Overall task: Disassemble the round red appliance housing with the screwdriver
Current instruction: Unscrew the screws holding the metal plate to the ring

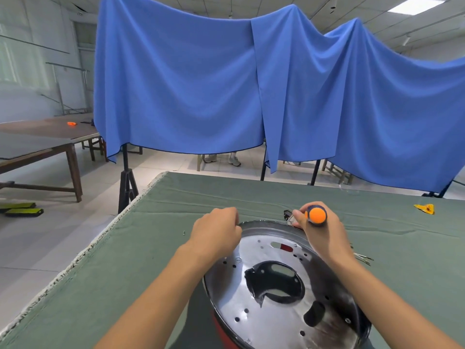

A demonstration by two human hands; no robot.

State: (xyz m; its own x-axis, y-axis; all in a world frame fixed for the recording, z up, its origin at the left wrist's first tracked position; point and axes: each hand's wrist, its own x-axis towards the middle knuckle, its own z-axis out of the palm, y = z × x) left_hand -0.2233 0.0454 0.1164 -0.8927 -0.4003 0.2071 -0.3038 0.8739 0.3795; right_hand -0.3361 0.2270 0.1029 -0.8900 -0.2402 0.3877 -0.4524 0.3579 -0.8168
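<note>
Both hands grip the round metal housing (281, 285) rim.

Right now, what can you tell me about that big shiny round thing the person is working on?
The round red appliance housing lies on the green cloth-covered table, shiny metal plate facing up and tilted toward the camera. The plate is dotted with small holes and has a large dark cut-out in the middle. A strip of red body shows under its near edge. The left hand rests at its far rim; the right hand grips an orange-capped screwdriver there.
</note>
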